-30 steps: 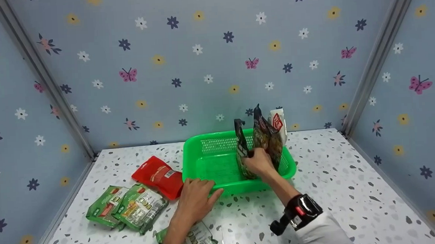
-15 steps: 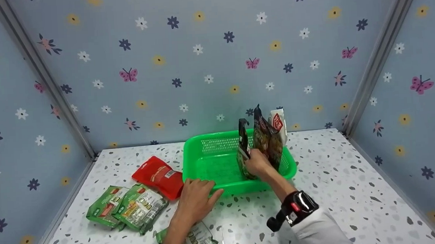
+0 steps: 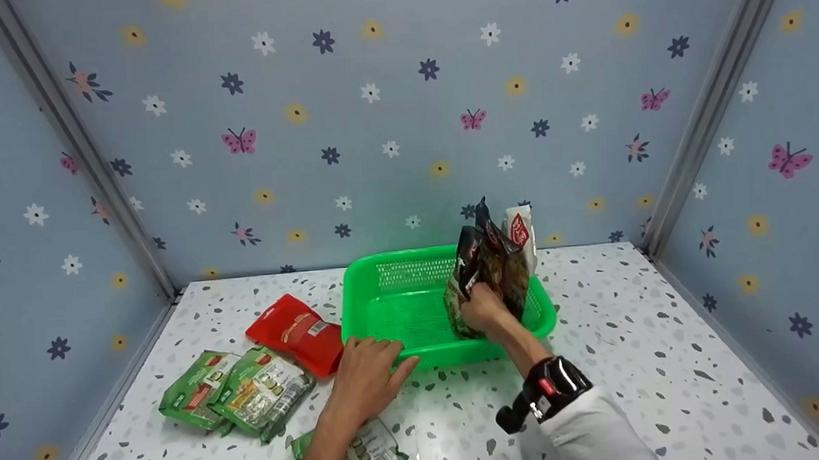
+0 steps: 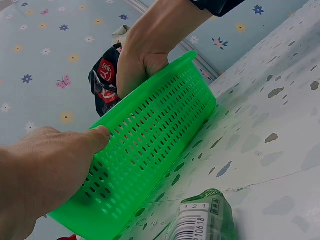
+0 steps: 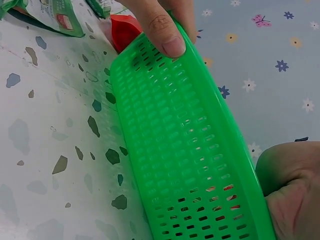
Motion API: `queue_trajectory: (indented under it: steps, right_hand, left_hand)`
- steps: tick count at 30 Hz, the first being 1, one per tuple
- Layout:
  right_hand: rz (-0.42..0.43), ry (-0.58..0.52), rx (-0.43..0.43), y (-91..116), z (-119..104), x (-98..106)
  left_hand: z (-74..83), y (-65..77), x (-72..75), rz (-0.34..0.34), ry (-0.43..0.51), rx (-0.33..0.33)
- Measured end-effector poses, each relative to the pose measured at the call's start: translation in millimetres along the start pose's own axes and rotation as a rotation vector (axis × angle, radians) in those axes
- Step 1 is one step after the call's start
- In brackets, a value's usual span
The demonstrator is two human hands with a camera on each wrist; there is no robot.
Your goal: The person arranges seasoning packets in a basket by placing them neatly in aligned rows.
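Note:
A green plastic basket [image 3: 451, 357] stands on the speckled table, tilted by the camera angle in both wrist views. My left hand [image 3: 371, 372] grips its near rim at the left, with the thumb [image 4: 97, 140] on the outside wall. Inside the basket at the right, my right hand [image 3: 485, 307] holds a dark food pouch [image 3: 465, 255] low on its side; most of its fingers are hidden. That pouch leans against another dark pouch [image 3: 509, 267]. Behind them stands a white packet [image 3: 519, 228] with a red label.
Left of the basket lies a red pouch [image 3: 299, 334]. Two green packets, one [image 3: 197, 392] partly under the other [image 3: 264, 392], lie farther left. Another green packet [image 3: 374, 456] lies below my left forearm. A flowered wall [image 3: 390, 119] rises behind the table.
The top of the leftmost dark pouch has swung right against the other dark pouch, with my right hand shifting slightly along. My left hand stays on the rim.

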State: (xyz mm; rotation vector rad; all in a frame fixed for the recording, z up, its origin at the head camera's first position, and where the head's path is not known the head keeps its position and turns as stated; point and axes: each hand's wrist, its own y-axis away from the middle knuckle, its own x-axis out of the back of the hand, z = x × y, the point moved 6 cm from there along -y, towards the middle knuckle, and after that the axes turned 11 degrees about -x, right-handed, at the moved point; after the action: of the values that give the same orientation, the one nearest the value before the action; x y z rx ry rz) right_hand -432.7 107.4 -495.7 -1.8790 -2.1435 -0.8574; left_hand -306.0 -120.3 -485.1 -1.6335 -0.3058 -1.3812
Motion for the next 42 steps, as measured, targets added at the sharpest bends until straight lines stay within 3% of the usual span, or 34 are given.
queue_trajectory:
  steps: [10,22,27,36,42]
  right_hand:
    - [0.012,-0.058,-0.080,-3,7,-2]
    - [0.043,-0.130,0.011,10,-1,5]
    - [0.068,-0.137,0.001,14,-5,8]
    - [0.100,-0.145,-0.019,27,-13,8]
    - [0.098,-0.133,-0.025,36,-19,6]
  left_hand:
    - [-0.2,0.1,-2.1,-0.026,0.011,0.013]
    - [-1.4,-0.1,-3.7,-0.034,0.002,0.019]
    - [-0.4,-0.2,-0.5,-0.002,-0.009,-0.008]
    - [-2.5,-1.6,-2.6,-0.045,0.001,0.022]
    - [-2.5,-1.1,-2.8,-0.030,0.005,0.016]
